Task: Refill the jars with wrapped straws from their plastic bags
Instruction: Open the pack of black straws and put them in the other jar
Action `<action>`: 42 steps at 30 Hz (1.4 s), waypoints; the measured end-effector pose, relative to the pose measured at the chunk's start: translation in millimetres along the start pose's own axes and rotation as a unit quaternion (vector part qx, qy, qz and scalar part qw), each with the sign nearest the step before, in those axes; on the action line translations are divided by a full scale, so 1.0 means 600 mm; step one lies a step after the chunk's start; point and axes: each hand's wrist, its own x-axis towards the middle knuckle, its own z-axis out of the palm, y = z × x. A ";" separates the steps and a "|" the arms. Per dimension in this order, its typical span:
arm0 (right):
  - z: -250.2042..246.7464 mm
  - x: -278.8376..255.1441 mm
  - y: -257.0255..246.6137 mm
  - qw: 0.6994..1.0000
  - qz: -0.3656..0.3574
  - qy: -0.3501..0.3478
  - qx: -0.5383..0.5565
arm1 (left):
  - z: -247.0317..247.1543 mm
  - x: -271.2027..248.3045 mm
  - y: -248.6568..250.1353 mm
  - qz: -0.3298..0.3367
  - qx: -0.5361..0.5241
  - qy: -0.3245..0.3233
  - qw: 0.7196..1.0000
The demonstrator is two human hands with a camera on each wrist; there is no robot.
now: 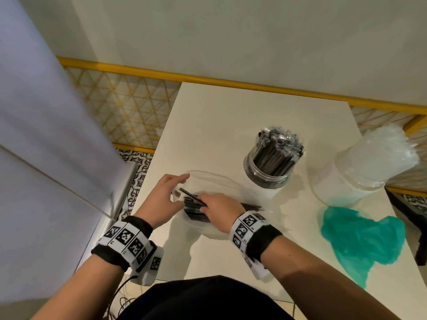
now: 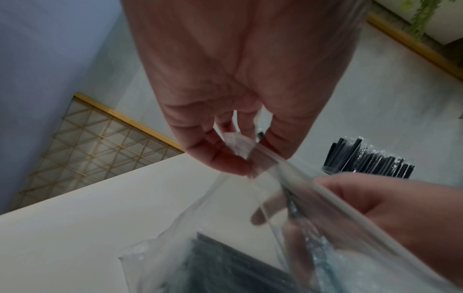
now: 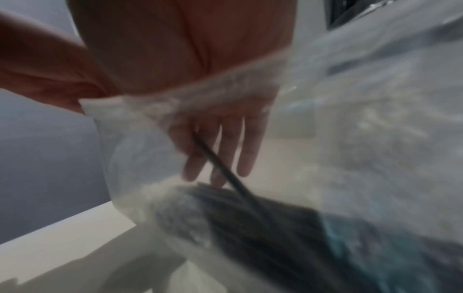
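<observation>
A clear plastic bag (image 1: 216, 181) of black wrapped straws (image 1: 196, 213) lies on the white table (image 1: 219, 123) in front of me. My left hand (image 1: 179, 192) pinches the bag's open edge (image 2: 260, 158) between thumb and fingers and holds it up. My right hand (image 1: 204, 204) reaches inside the bag, its fingers (image 3: 245, 156) nearly straight, and holds one black straw (image 3: 225, 172) lifted off the pile. A clear jar (image 1: 265, 176) packed with upright black straws stands behind the bag to the right. Further right stands a second jar (image 1: 342, 181) with clear-wrapped pale straws.
A crumpled teal plastic bag (image 1: 360, 239) lies on the table's right side. A yellow-framed lattice rail (image 1: 129, 107) runs behind the table along the wall. A large pale panel (image 1: 46, 135) stands close on the left. The table's left edge is just beside my left wrist.
</observation>
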 end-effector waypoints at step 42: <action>-0.290 -0.123 0.059 0.720 -0.047 0.479 0.501 | -0.029 0.063 -0.009 -0.102 0.155 0.003 0.983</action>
